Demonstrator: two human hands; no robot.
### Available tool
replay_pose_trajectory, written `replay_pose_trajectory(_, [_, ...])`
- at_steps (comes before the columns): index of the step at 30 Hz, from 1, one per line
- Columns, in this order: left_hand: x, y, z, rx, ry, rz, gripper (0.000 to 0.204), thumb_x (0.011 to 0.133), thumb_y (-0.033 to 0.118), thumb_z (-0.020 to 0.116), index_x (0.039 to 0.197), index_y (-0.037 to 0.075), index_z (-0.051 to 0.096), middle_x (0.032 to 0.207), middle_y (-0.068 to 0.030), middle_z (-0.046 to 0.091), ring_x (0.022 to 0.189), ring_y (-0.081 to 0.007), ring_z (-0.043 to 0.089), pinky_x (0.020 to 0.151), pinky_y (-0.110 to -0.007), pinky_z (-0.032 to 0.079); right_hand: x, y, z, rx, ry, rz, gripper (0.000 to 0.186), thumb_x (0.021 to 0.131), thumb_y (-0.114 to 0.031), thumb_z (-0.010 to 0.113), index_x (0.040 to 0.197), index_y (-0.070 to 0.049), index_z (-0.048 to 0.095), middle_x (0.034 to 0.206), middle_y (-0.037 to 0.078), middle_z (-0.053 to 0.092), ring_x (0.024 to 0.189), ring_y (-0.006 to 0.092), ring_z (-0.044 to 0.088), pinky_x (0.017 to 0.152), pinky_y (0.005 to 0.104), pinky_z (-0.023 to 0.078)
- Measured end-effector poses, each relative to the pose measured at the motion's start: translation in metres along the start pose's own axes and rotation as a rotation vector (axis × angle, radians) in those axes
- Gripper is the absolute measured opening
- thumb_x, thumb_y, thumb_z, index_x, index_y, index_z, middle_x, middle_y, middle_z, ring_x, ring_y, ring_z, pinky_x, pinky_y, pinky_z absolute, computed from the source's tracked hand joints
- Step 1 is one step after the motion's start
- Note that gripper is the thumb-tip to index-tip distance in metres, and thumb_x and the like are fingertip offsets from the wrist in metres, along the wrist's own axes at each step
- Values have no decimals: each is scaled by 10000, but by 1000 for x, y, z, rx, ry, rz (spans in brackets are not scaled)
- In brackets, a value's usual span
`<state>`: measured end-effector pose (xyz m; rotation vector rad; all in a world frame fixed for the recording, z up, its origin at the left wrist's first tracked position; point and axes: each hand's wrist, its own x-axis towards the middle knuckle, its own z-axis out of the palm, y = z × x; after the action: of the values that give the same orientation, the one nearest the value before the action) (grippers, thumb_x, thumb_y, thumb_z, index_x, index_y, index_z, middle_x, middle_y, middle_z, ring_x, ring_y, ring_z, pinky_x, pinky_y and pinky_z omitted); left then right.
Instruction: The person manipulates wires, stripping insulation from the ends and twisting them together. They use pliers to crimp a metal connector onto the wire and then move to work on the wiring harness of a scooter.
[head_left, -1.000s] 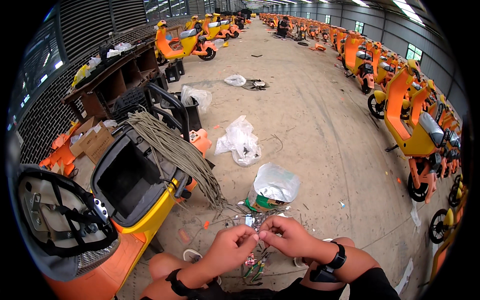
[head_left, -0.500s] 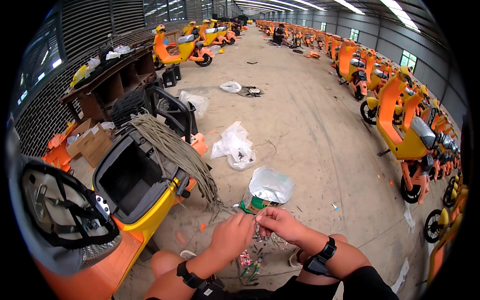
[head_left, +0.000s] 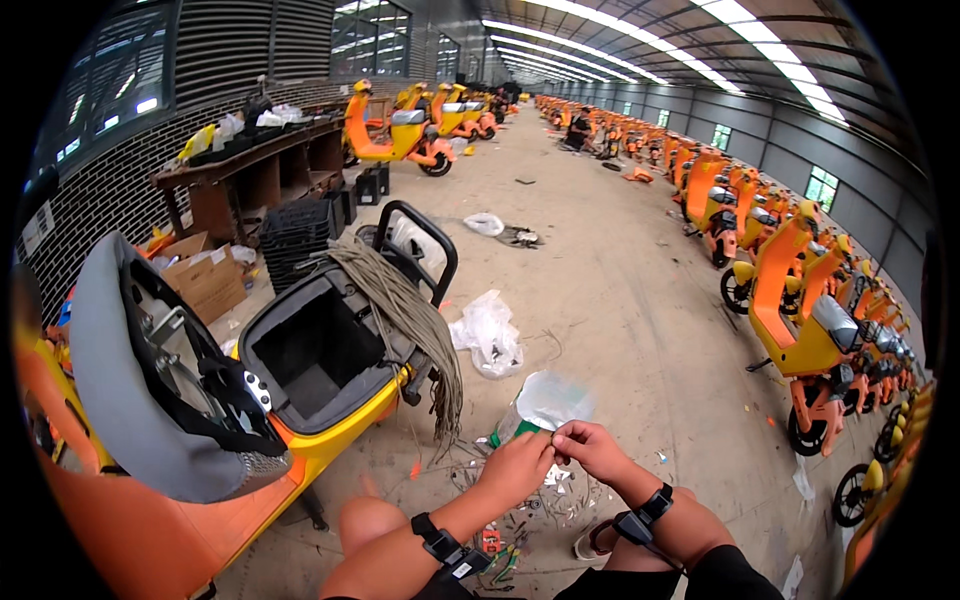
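My left hand (head_left: 518, 467) and my right hand (head_left: 592, 449) meet low in front of me, fingertips pinched together. Whatever they hold between them is too small to make out. Just beyond stands a container with green on its side and clear plastic (head_left: 552, 398) over its top. To the left is a yellow and orange scooter (head_left: 330, 440). Its grey seat (head_left: 160, 390) is tipped up beside the uncovered dark storage box (head_left: 318, 350). A thick bundle of grey-green cords (head_left: 410, 320) drapes over the box's far edge. Green-handled pliers (head_left: 507, 562) lie on the floor below my hands.
Small scraps (head_left: 560, 490) litter the floor around my feet. A clear plastic bag (head_left: 488, 335) lies farther ahead. Cardboard boxes (head_left: 205, 280) and a workbench (head_left: 250, 165) stand along the left wall. Rows of orange and yellow scooters (head_left: 790, 290) line the right side.
My view has tilted up and swung somewhat left, so most of the scene sits lower and farther right. Both hands stay pinched together in front of me.
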<state>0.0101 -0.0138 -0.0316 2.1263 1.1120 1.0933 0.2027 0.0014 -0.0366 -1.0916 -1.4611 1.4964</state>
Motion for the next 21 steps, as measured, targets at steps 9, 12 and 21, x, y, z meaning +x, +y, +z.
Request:
replay_pose_trajectory(9, [-3, 5, -13, -97, 71, -28, 171, 869, 183, 579, 919, 31, 640, 793, -175, 627, 678, -334, 610, 606, -402, 474, -5, -16, 13, 63, 79, 86, 205, 945, -257, 585, 945, -52, 586, 756, 23, 622, 648, 95, 571, 617, 232, 465])
replay_pose_trajectory(12, [-5, 11, -23, -294, 1, -185, 202, 871, 185, 590, 887, -7, 649, 707, -123, 638, 577, -181, 576, 557, -319, 451, -9, -24, 18, 108, 148, 69, 203, 945, -267, 583, 952, -64, 575, 754, 23, 618, 641, 96, 570, 612, 230, 464])
replay_pose_trajectory(21, [-5, 3, -44, -998, -346, -450, 182, 915, 202, 573, 944, 32, 632, 683, 26, 531, 536, -61, 469, 482, -203, 352, -10, -47, 32, 67, 91, -18, 206, 953, -267, 574, 976, -62, 571, 821, 16, 611, 719, 100, 589, 649, 243, 478])
